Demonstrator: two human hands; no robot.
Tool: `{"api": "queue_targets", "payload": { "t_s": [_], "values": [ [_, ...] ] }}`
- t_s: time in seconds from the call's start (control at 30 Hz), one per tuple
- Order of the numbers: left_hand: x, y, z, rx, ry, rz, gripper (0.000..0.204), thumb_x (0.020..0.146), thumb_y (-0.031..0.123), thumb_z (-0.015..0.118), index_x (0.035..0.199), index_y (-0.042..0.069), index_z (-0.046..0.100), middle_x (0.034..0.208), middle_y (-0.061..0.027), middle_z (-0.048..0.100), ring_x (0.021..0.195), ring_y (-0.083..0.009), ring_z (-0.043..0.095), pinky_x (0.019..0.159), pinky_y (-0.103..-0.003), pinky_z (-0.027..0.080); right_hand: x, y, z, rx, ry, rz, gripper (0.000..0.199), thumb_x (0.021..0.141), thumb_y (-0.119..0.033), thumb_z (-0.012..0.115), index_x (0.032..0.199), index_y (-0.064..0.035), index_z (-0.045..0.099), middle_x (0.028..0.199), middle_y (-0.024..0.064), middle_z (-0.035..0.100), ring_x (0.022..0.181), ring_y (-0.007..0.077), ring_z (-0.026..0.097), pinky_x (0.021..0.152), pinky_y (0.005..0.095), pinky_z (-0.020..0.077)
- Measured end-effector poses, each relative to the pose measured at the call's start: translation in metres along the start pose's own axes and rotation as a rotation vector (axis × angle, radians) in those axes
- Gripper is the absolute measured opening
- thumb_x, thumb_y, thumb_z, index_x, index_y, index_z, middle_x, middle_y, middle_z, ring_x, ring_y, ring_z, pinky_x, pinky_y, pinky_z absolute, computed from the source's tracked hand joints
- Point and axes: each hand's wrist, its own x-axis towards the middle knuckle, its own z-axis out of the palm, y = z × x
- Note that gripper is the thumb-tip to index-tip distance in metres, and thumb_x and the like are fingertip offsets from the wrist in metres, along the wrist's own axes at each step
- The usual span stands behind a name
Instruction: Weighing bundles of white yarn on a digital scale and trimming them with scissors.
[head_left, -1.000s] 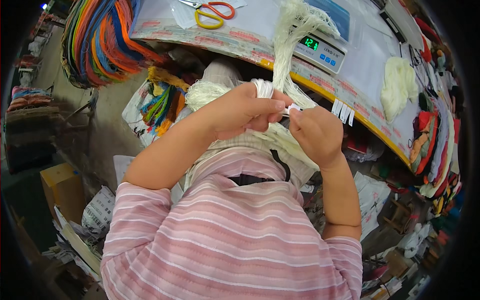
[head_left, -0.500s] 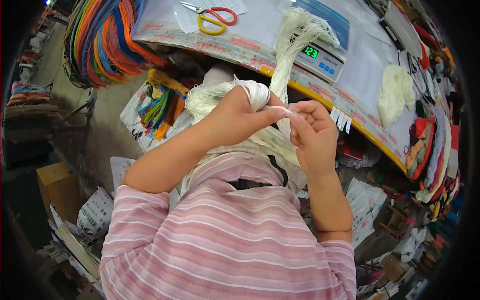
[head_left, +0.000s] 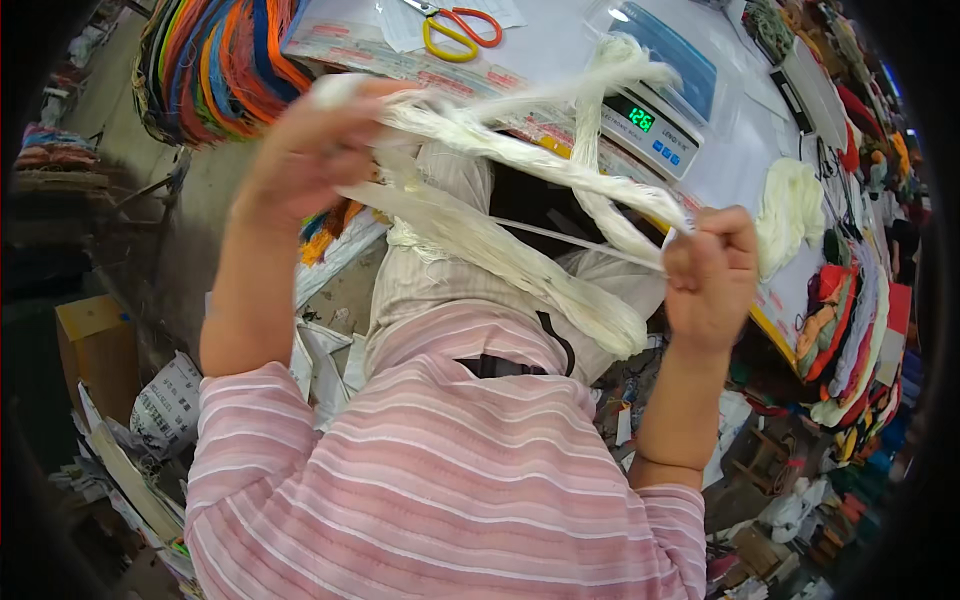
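Observation:
A cream white skein of yarn (head_left: 520, 255) stretches between my two hands above my lap. My left hand (head_left: 305, 150) is raised at the upper left and closed on one end of the skein. My right hand (head_left: 710, 275) is a fist at the right, gripping the skein's other end and a thin white strand (head_left: 570, 240) pulled taut across it. One loop of the yarn rises to the digital scale (head_left: 650, 110) on the white table (head_left: 560, 40).
Orange and yellow scissors (head_left: 455, 30) lie on the table behind the scale. A loose white yarn bundle (head_left: 790, 205) rests at the table's right. Coloured yarn hanks (head_left: 215, 60) hang at upper left, folded fabrics (head_left: 850, 310) pile at right, a cardboard box (head_left: 95, 340) and paper on the floor.
My hands, close together before my chest earlier, have pulled apart: the left rose up and left, the right moved right, and the skein now stretches out between them.

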Motion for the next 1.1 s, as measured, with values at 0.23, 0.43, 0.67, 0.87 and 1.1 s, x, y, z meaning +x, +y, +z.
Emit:
{"api": "queue_targets", "payload": {
  "t_s": [0.23,0.43,0.67,0.87,1.1],
  "values": [
    [-0.088,0.061,-0.129,-0.170,0.289,0.386,0.039,0.095,0.010,0.045,0.132,-0.002,0.040,0.076,0.0016,0.040,0.044,0.0002,0.027,0.039,-0.017,0.021,-0.019,-0.065,-0.040,0.084,-0.004,-0.014,0.007,0.091,-0.004,0.049,0.085,-0.0029,0.046,0.064,-0.0017,0.038,0.041,0.0006,0.023,0.035,0.0177,0.0189],
    [-0.115,0.070,-0.146,0.039,0.546,0.426,0.038,0.095,0.015,0.048,0.128,-0.002,0.044,0.071,0.0041,0.038,0.045,-0.0007,0.027,0.041,-0.018,0.019,-0.093,-0.103,-0.105,-0.272,0.045,0.140,0.015,0.087,-0.011,0.058,0.093,0.0010,0.052,0.067,-0.0011,0.043,0.043,0.0008,0.027,0.041,0.0183,0.0200],
    [-0.051,-0.027,-0.150,0.600,0.595,-0.030,0.033,0.091,0.035,0.055,0.109,0.009,0.065,0.073,0.0091,0.050,0.050,-0.0004,0.031,0.043,-0.019,0.024,-0.157,-0.027,-0.195,-0.952,0.377,0.726,0.021,0.086,-0.021,0.059,0.096,-0.0030,0.066,0.067,-0.0059,0.049,0.059,0.0036,0.040,0.052,0.0209,0.0326],
    [-0.045,-0.075,-0.188,0.183,0.679,-0.082,0.036,0.097,0.025,0.040,0.124,0.004,0.050,0.112,-0.0056,0.061,0.047,-0.0053,0.029,0.057,-0.024,0.039,-0.170,0.103,-0.197,-1.366,0.255,0.411,0.036,0.081,-0.015,0.062,0.115,-0.0029,0.060,0.104,0.0155,0.062,0.096,0.0272,0.060,0.085,0.0345,0.0454],
    [-0.147,0.032,-0.361,0.011,0.930,0.348,0.025,0.092,0.018,0.053,0.111,0.004,0.057,0.106,-0.0094,0.062,0.068,-0.0145,0.051,0.075,-0.027,0.045,-0.075,0.180,-0.011,-1.268,-0.475,-0.028,0.049,0.083,-0.017,0.058,0.131,-0.0120,0.047,0.131,0.0154,0.046,0.120,0.0337,0.043,0.099,0.0409,0.0350]
  ]
}}
